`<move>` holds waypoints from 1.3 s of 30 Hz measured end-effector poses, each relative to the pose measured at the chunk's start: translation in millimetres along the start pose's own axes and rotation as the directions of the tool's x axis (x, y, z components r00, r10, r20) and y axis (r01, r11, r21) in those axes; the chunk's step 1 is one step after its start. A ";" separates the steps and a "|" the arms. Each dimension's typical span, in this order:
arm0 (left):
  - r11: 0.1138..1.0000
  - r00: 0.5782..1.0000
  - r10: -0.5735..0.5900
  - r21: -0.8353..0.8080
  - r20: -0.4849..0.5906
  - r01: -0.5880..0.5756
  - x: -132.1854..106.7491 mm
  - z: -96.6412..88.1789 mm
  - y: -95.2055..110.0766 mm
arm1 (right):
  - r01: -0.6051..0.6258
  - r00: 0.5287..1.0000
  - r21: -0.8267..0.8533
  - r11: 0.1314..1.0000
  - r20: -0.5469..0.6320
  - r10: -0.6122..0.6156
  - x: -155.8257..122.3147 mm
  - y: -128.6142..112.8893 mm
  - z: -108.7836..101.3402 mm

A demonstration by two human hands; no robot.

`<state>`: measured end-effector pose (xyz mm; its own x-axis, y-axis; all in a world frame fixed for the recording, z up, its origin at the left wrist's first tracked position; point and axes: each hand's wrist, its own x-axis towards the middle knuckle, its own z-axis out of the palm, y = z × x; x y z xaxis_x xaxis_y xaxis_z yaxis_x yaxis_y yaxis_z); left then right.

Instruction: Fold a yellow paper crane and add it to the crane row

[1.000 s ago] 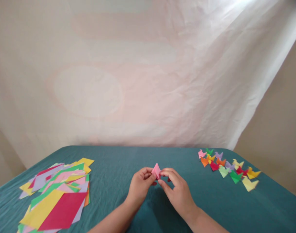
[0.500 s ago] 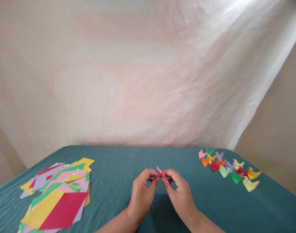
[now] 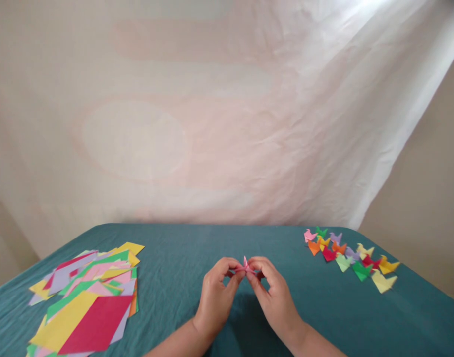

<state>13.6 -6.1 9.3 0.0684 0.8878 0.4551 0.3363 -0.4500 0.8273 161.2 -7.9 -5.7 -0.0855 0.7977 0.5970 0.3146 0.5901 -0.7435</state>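
Pink folded paper between both hands' fingers

Pink folded paper; teal tablecloth.

Tabletop layout, near edge to backdrop

Both hands meet at the middle of the tabletop, pinching a folded paper between them; a sheet pile lies far left, a cluster of folded pieces far right, and a cloth backdrop hangs behind.
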 end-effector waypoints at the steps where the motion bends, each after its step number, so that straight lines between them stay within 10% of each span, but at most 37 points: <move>1: 1.000 1.000 0.013 -0.014 0.003 -0.013 0.1 -0.2 0.4 | 0.005 1.000 0.003 1.000 -0.007 -0.005 0.2 0.6 -0.1; 24: 0.902 0.984 -0.098 -0.403 0.150 0.152 2.3 1.2 -0.9 | 0.095 0.993 -0.019 0.995 0.066 -0.093 6.4 -0.4 -12.2; 39: 0.948 0.995 -0.057 -0.307 0.083 0.079 4.9 0.3 -4.7 | 0.089 0.994 -0.021 0.996 0.059 -0.088 4.6 2.1 -11.7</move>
<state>12.6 0.3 7.6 0.1267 0.9168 0.3787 0.0356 -0.3858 0.9219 172.5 -4.5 -1.0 -0.1688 0.7488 0.6410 0.3258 0.6561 -0.6807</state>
